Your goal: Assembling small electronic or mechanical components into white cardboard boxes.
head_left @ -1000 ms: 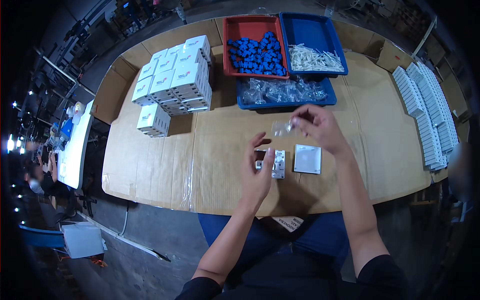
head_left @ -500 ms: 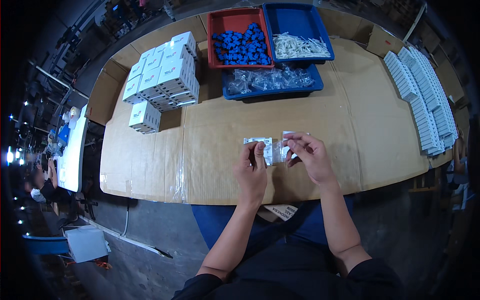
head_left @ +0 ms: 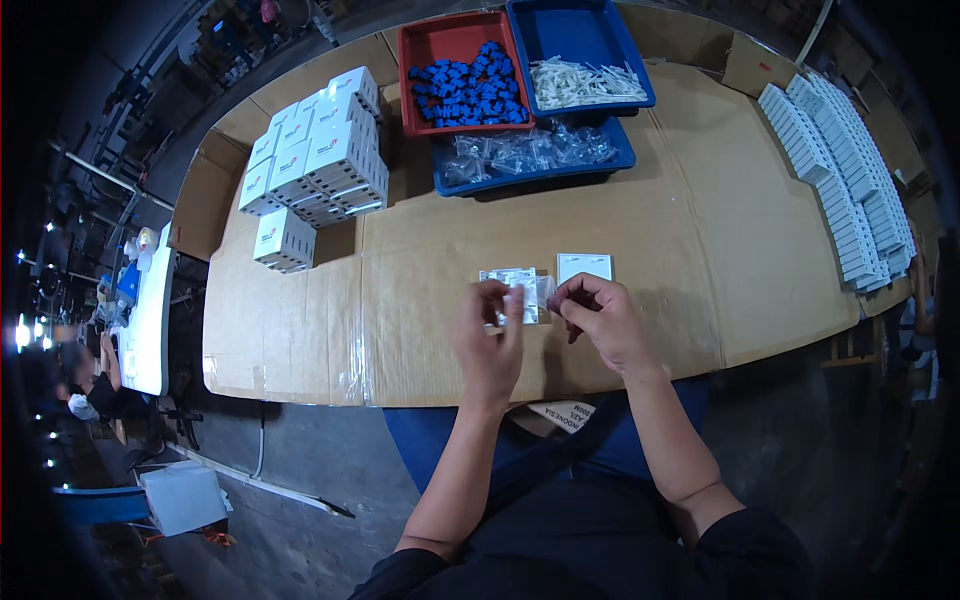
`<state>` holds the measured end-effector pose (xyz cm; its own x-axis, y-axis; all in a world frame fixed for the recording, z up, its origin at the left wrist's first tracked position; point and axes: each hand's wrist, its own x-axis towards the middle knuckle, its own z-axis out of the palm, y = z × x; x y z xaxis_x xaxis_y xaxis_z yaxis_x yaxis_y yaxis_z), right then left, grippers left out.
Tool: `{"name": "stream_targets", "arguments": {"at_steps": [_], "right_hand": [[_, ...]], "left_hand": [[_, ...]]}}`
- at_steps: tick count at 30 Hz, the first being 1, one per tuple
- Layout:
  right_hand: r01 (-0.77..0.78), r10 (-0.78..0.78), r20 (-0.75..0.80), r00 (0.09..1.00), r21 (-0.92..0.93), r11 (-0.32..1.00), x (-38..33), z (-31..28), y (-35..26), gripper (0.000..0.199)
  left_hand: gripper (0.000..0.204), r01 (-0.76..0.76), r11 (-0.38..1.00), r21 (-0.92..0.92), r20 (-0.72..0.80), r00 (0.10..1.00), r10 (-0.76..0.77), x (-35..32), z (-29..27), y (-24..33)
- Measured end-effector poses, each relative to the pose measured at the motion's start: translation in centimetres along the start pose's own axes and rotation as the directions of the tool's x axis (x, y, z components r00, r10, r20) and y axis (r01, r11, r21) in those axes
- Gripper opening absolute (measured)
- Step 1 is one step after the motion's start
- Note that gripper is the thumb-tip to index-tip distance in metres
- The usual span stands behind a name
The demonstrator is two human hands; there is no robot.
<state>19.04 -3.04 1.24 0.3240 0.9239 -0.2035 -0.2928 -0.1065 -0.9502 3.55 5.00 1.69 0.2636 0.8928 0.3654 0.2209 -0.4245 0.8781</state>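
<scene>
My right hand (head_left: 605,325) pinches the edge of a small clear plastic bag (head_left: 544,290) between thumb and fingers. My left hand (head_left: 487,338) is at the bag's left, thumb up and fingers bent. Motion blurs its fingertips, so I cannot make out whether they grip anything. Behind the left fingers a white square plastic frame (head_left: 525,274) lies on the cardboard, partly covered by the hand and bag. Just beyond my right fingers is a flat white square plate (head_left: 585,265), its lower part hidden.
White boxes (head_left: 333,145) are stacked at the left. At the back stand a red tray (head_left: 408,60) of blue pieces, a blue tray (head_left: 570,25) of white plugs and another blue tray (head_left: 535,182) of clear bags. Rows of white parts (head_left: 850,190) line the right edge.
My hands have drawn slightly left and apart, the left one blurred by motion. My right hand has come off the white plate, which shows more now. The view has shifted a little.
</scene>
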Motion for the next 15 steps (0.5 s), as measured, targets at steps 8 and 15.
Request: {"name": "stream_targets", "arguments": {"at_steps": [8, 15], "right_hand": [[0.194, -0.252, -0.088, 0.964, -0.415, 0.889, -0.62, 1.00, -0.24, 0.008], [0.217, -0.281, -0.079, 0.956, -0.451, 0.866, -0.52, 0.77, -0.12, 0.008]], "left_hand": [[0.017, 0.048, 0.997, -0.056, 0.209, 0.977, -0.036, -0.15, 0.06, 1.05], [0.011, 0.081, 0.997, -0.006, 0.190, 0.979, -0.079, -0.27, 0.44, 1.03]]}}
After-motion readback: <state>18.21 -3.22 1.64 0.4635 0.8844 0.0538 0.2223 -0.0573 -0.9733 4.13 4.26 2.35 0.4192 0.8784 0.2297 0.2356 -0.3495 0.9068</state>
